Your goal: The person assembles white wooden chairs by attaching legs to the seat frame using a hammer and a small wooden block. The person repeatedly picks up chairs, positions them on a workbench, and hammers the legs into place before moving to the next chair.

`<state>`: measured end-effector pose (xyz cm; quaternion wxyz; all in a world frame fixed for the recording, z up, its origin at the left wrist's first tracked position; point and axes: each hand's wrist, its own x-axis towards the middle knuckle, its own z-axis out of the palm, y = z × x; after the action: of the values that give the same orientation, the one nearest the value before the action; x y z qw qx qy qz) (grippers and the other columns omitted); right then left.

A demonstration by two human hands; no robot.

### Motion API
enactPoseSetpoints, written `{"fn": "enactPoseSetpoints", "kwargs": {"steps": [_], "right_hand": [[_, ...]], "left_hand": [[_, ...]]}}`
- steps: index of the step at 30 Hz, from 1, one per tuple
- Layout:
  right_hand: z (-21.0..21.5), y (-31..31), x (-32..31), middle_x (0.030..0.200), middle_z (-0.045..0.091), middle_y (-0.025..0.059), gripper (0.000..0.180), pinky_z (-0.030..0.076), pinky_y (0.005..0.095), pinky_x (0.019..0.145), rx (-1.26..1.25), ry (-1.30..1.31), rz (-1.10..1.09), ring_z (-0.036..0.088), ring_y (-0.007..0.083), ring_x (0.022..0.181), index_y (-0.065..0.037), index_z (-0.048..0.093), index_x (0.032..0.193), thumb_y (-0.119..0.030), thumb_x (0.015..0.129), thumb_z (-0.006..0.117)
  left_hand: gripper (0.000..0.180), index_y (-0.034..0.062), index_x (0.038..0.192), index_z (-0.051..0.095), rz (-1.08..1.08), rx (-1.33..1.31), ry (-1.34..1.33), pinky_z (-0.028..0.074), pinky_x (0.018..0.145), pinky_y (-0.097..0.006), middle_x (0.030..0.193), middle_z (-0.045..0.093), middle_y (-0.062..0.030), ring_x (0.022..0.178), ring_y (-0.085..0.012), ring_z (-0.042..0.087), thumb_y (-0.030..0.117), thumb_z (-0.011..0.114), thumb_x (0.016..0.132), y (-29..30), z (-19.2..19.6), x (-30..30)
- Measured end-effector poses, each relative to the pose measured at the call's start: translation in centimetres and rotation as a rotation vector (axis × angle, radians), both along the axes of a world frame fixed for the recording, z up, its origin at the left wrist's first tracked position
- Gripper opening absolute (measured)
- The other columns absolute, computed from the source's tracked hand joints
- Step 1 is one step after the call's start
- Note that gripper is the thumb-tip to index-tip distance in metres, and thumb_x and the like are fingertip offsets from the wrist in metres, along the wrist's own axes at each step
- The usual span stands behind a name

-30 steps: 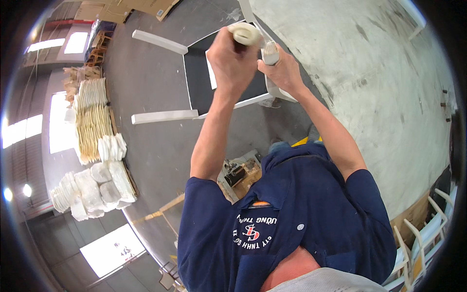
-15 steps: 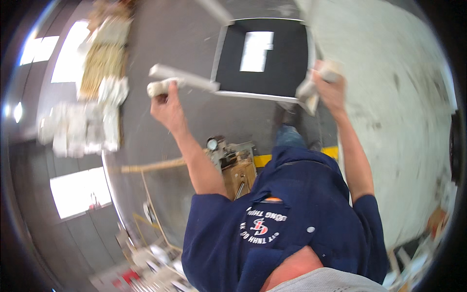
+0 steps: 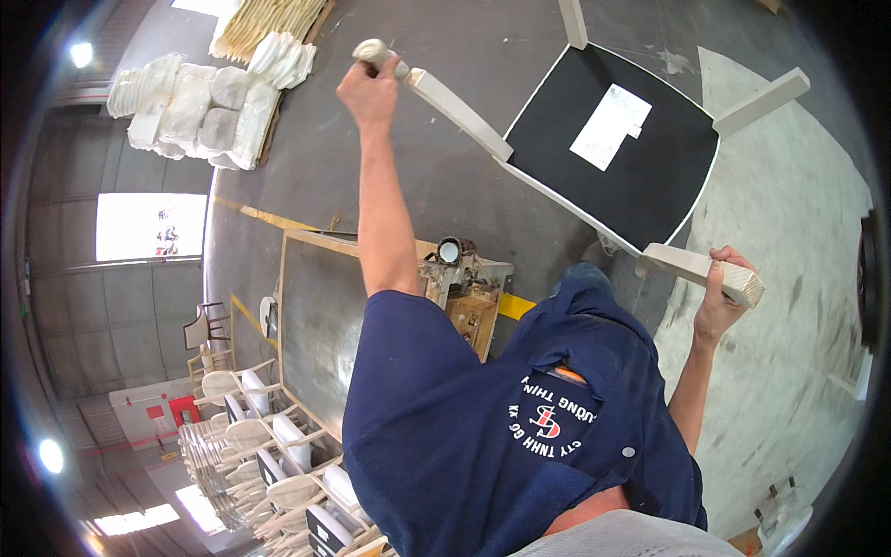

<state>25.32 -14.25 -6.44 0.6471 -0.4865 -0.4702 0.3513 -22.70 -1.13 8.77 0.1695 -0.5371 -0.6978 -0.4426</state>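
**Pale wooden chair held overhead by two legs**

Pale, unfinished wood made up the frame of the upturned chair (image 3: 608,139), its black underside facing the camera with a white paper label (image 3: 610,125) stuck near the middle. The chair was up in the air, above the grey concrete floor (image 3: 445,176), with its four legs pointing outward.

The left hand (image 3: 369,88) was raised high on a straight arm, its grip clenched around the end of one chair leg (image 3: 436,93), where a rounded pale pad (image 3: 371,51) showed at the tip. The right hand (image 3: 719,288) was lower and further out to the side, its grip closed around another leg (image 3: 705,271) close to that leg's square-cut end. Two more legs stuck out free at the far side of the seat.

The person wore a dark blue work shirt (image 3: 492,418) with a printed emblem on the chest.

Below the chair stood a wooden table (image 3: 320,316) with a dark top, and at its edge a cluttered tool or machine with a round metal part (image 3: 450,252). Well apart on the floor lay a heap of white wrapped bundles (image 3: 200,102) beside a stack of light wooden pieces (image 3: 264,19). In the lower left corner stood rows of white chairs (image 3: 260,446).
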Motion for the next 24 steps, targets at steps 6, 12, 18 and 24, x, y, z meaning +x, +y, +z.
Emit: {"fn": "enactPoseSetpoints", "kwargs": {"steps": [6,12,18,24], "right_hand": [[0.1,-0.1,-0.1,0.101,0.059,0.0107,0.018,0.046,0.0417,0.094,-0.006,0.013,-0.019,0.058,0.0205,0.097,-0.002,0.053,0.101,0.001,0.084,0.06],[-0.3,-0.4,-0.4,0.101,0.058,0.0111,0.02,0.046,0.0414,0.095,0.0,-0.001,0.004,0.058,0.0212,0.096,-0.003,0.051,0.102,0.003,0.084,0.058],[-0.2,0.2,-0.1,0.102,0.056,0.0114,0.021,0.043,0.0409,0.094,-0.023,-0.012,-0.009,0.056,0.0215,0.098,-0.004,0.049,0.103,0.001,0.084,0.057],[0.1,0.1,0.1,0.098,0.054,0.0112,0.024,0.043,0.043,0.094,-0.072,0.019,-0.027,0.054,0.022,0.095,-0.005,0.048,0.1,0.0,0.08,0.061]], "left_hand": [[0.029,-0.004,0.085,0.07,-0.042,-0.019,-0.05,0.049,0.063,-0.032,0.071,0.069,-0.0116,0.064,-0.0168,0.064,0.023,0.076,0.076,1.2,-1.7,0.5],[0.028,-0.0046,0.076,0.067,0.011,0.029,0.057,0.05,0.062,-0.033,0.067,0.067,-0.0136,0.062,-0.0227,0.064,0.021,0.077,0.075,1.3,-2.9,-1.6],[0.021,-0.0042,0.087,0.067,-0.148,0.347,-0.27,0.049,0.065,-0.03,0.077,0.068,-0.0087,0.069,-0.0158,0.063,0.013,0.075,0.077,6.4,2.2,4.5],[0.027,-0.0056,0.089,0.069,-0.539,0.153,-0.521,0.05,0.078,-0.033,0.087,0.069,-0.0119,0.083,-0.02,0.065,0.016,0.076,0.076,22.3,2.0,10.9]]}}
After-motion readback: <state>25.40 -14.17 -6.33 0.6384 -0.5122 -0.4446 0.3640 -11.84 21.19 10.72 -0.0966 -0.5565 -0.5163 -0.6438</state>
